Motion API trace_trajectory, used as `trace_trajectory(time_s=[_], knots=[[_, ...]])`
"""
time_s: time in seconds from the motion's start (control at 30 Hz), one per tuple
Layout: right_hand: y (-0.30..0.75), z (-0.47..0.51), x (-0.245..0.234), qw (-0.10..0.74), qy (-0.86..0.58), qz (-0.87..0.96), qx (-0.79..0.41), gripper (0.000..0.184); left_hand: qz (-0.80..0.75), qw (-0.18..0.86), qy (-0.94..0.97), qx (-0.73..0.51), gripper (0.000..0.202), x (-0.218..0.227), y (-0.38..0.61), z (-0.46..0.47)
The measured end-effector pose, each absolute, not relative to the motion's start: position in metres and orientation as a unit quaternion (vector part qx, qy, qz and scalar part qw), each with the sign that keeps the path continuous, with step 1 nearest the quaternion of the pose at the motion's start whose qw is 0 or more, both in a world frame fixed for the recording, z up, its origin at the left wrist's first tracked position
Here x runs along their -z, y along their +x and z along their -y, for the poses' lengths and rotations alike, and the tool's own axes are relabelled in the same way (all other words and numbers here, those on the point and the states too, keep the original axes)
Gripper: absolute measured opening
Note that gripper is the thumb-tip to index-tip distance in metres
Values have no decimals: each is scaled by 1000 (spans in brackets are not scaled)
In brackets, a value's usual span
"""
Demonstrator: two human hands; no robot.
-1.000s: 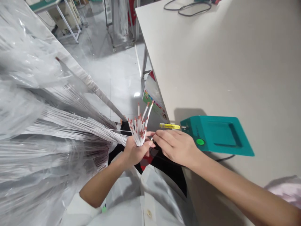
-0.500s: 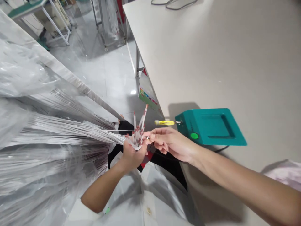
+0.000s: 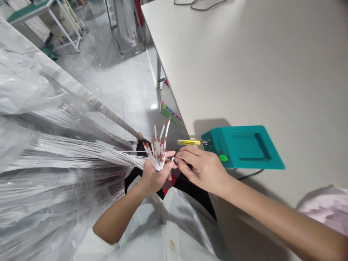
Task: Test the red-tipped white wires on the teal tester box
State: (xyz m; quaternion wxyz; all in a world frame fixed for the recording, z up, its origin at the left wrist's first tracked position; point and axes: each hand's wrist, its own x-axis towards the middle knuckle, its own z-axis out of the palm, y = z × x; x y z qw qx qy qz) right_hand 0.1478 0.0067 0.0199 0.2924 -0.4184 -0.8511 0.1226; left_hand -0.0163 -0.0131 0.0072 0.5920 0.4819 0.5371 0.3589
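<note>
My left hand [image 3: 154, 177] is closed around a bundle of thin white wires [image 3: 119, 152], whose reddish-brown tips [image 3: 159, 145] fan upward above the fist. One white wire end [image 3: 172, 158] stands apart from the fan at my left fingertips. My right hand [image 3: 202, 166] meets the left there, its thumb and forefinger pinched at that single wire end; the fingers partly cover the spot. Just beyond the right knuckles, a yellow piece [image 3: 189, 142] sticks out on a metal rod from a teal device [image 3: 244, 146] with a green button [image 3: 224, 157].
The device stands on a pale table [image 3: 244, 72], near its left edge. Left of me, long wire bundles lie among clear plastic sheeting [image 3: 27, 79] by a wrapped rail [image 3: 89, 96]. Black cable [image 3: 209, 7] lies at the table's far end. Pinkish cloth [image 3: 326, 208] is at right.
My right hand has turned more palm-down, its fingers curling in at the wire end. The tips in my left hand stand more upright and spread wider. The device stays put.
</note>
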Motion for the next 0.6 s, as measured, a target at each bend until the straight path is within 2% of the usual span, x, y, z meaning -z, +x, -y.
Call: trace_trajectory(time_s=[0.13,0.33,0.47,0.6], knots=[[150,-9,-28,245,-408,879,15,20,-532,596,481,-360,39,-7,-14,10],[170,-23,-40,132,-473,865,102,24,-543,612,445,-365,42,0,-12,-3],[182,-34,-40,29,-480,873,79,26,-531,623,427,-385,46,10,-8,-15],[186,-43,-38,16,-461,887,24,19,-512,645,389,-413,48,16,-2,-24]])
